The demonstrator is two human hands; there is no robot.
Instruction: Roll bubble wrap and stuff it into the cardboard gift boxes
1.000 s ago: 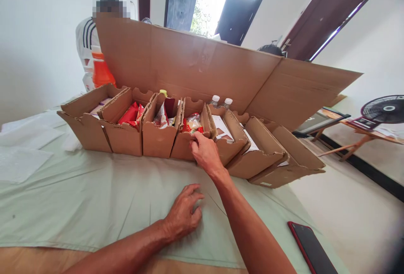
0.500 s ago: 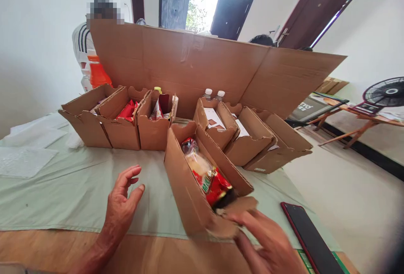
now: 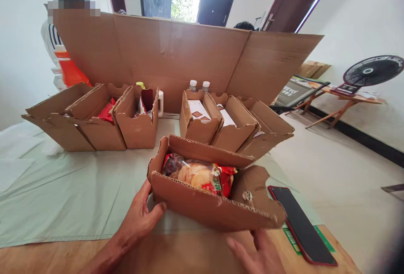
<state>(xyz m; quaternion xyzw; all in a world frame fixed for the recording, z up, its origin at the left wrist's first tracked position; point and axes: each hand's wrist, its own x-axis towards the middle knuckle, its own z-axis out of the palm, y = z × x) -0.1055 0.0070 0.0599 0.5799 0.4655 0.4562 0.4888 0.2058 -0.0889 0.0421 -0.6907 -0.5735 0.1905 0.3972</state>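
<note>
An open cardboard box (image 3: 202, 201) lies crosswise near the table's front edge, holding a clear and red snack packet (image 3: 198, 175). My left hand (image 3: 139, 217) grips the box's left end, thumb on the front wall. My right hand (image 3: 257, 253) sits under the box's front right corner, fingers curled against its underside. Behind stands a row of similar cardboard boxes (image 3: 135, 116) with a gap where this one stood.
A tall cardboard sheet (image 3: 176, 55) stands behind the row. Two bottles (image 3: 198, 85) peek out by it. A dark phone (image 3: 298, 223) lies to the right of the box. A pale green cloth (image 3: 63, 190) covers the table. Another person stands at the far left; a fan (image 3: 372, 72) sits at right.
The box was pulled from the row toward me and turned from lengthwise to crosswise. My left hand came off the cloth and took its left end; my right hand moved under its right corner.
</note>
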